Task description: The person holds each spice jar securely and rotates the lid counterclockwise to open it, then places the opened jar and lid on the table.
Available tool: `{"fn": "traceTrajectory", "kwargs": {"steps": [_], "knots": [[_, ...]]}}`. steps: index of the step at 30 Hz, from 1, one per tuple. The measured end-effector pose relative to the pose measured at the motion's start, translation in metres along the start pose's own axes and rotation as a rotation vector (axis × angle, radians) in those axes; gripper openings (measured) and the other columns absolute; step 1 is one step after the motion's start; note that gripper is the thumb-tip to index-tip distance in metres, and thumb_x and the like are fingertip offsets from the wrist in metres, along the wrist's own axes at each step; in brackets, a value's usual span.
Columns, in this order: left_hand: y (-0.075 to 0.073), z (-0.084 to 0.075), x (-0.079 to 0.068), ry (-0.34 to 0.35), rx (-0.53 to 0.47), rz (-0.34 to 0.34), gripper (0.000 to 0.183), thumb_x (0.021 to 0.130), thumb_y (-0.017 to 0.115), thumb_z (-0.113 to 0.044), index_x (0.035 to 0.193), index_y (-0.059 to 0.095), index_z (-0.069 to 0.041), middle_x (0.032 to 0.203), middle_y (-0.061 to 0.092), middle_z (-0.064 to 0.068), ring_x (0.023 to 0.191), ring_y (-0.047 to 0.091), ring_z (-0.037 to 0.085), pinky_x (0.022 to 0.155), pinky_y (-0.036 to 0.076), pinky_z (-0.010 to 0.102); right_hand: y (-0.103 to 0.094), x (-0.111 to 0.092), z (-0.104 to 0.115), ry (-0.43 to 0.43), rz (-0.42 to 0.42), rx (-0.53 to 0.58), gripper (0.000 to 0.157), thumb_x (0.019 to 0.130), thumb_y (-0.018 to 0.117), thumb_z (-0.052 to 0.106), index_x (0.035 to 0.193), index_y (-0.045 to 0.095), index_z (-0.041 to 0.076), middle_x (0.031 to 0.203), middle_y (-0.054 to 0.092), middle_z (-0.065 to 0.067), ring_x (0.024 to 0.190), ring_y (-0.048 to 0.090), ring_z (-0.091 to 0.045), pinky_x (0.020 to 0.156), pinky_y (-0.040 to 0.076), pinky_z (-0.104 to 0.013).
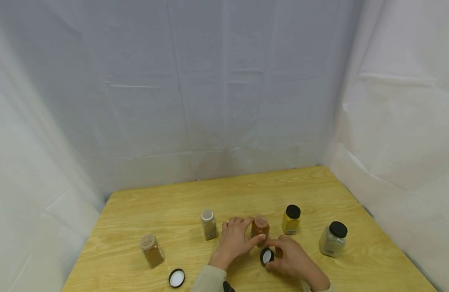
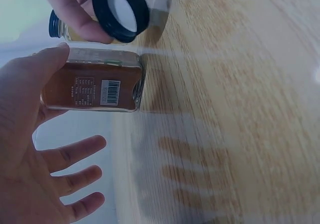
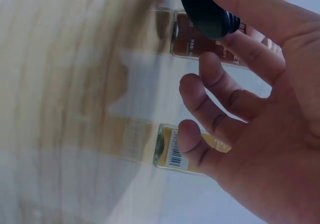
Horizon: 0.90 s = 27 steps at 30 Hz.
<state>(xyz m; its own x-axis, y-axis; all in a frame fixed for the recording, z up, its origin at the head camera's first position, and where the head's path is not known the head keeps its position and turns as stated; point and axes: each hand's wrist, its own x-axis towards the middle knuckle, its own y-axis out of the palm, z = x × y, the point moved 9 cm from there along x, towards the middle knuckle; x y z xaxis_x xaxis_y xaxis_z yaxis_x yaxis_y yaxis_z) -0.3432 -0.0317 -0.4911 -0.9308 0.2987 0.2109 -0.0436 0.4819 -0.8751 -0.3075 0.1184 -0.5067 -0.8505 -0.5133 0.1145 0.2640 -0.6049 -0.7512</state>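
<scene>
A glass spice jar of reddish-brown powder [image 1: 260, 230] stands upright on the table, its perforated shaker top bare. My left hand [image 1: 234, 239] holds this jar between thumb and index finger; in the left wrist view its other fingers [image 2: 75, 154] spread away from the glass. Just in front of the jar, my right hand [image 1: 291, 256] pinches a black screw cap [image 1: 267, 256] between thumb and index finger. The cap is tilted, with its white lining [image 2: 121, 10] facing the left wrist camera. The remaining right fingers [image 3: 212, 104] are loosely bent.
Right of the hands stand a black-capped yellow spice jar [image 1: 291, 220] and a black-capped pale jar [image 1: 332, 240]. To the left are a white-topped jar [image 1: 209, 225], a brown-powder jar with shaker top [image 1: 152, 251] and a loose black cap [image 1: 176, 278], lining up. White sheeting [image 1: 210, 81] surrounds the table.
</scene>
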Motion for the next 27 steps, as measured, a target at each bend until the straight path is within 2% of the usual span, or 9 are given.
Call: {"fn": "traceTrajectory", "kwargs": {"steps": [10,19,24,27], "knots": [[0.001,0.0,0.0,-0.005,-0.005,0.005,0.069,0.095,0.065,-0.067,0.144,0.064,-0.018,0.135,0.07,0.014,0.13,0.061,0.036,0.103,0.045,0.06,0.011,-0.001,-0.005,-0.003,0.064,0.025,0.047,0.079,0.092,0.027,0.12,0.076,0.014,0.082,0.055,0.006,0.07,0.042,0.0,0.062,0.037,-0.024],[0.003,-0.001,0.0,-0.009,0.004,0.009,0.069,0.095,0.064,-0.067,0.144,0.064,-0.019,0.136,0.069,0.013,0.131,0.06,0.035,0.103,0.045,0.06,0.013,-0.007,-0.007,0.011,0.086,0.032,0.037,0.078,0.091,0.021,0.112,0.075,0.017,0.08,0.054,0.008,0.068,0.043,0.0,0.061,0.036,-0.024],[0.004,-0.004,0.001,-0.014,0.058,0.01,0.068,0.097,0.063,-0.067,0.144,0.063,-0.018,0.138,0.068,0.011,0.131,0.06,0.032,0.104,0.045,0.059,0.012,-0.009,-0.008,0.004,0.073,0.026,0.04,0.075,0.091,0.019,0.112,0.074,0.017,0.081,0.054,0.007,0.069,0.043,-0.001,0.06,0.037,-0.024],[0.001,-0.008,0.001,-0.001,0.073,-0.011,0.067,0.096,0.066,-0.064,0.142,0.064,-0.015,0.137,0.069,0.012,0.13,0.061,0.033,0.103,0.046,0.059,0.01,-0.01,-0.008,0.005,0.074,0.011,0.047,0.076,0.091,0.022,0.117,0.072,0.012,0.083,0.055,0.006,0.07,0.044,-0.002,0.059,0.038,-0.026]]}}
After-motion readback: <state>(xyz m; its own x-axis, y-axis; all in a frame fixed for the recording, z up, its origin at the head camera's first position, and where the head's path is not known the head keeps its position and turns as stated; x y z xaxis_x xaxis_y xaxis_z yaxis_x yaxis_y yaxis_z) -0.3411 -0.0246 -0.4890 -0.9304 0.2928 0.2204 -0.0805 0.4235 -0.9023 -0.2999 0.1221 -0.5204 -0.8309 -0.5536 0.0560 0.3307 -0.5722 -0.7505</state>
